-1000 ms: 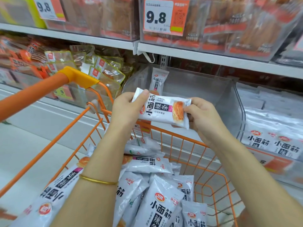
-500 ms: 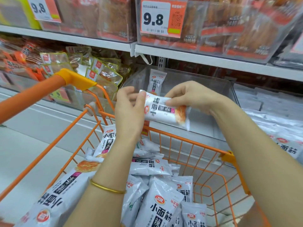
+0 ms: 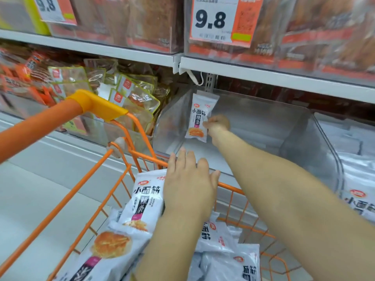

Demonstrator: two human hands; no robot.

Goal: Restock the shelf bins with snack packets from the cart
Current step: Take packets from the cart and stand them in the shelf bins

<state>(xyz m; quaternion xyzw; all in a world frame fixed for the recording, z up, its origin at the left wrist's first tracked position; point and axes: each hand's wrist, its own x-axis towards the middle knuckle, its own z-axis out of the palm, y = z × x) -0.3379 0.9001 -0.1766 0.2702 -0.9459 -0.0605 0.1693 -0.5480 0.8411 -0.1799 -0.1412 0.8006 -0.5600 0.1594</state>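
Shelf stock above the clear bin (image 3: 263, 126) is blurred. In the bin's back-left corner, the right hand (image 3: 218, 125) pinches 1 upright snack packet (image 3: 197, 118). Before the bin, the left hand (image 3: 188, 185) hovers flat, fingers straight, over the cart (image 3: 40, 123) packets (image 3: 146, 199).

**Entries obscured, cropped or illegible**

- Right hand (image 3: 218, 123): small and soft. Its fingers (image 3: 206, 124) curl onto the right edge of the snack packet (image 3: 199, 116), and the thumb is out of sight.
- Snack packet: the small print left of those fingers is unreadable.
- Left hand (image 3: 188, 185): the palm is turned away, and its fingers (image 3: 183, 159) hide whatever lies beneath.
- Cart packet (image 3: 145, 199): the corner under the left fingers is covered.
- Cart (image 3: 40, 123): cropped by the left and bottom edges.
- Price tag (image 3: 215, 19): above the right fingers. Its top is cropped, and the fine print and code are blurred.
- Upper-shelf goods (image 3: 304, 27): blurred, kind unclear.
- Neighbouring packets (image 3: 361, 199): right of both hands' fingers, smeared and cut by the edge.
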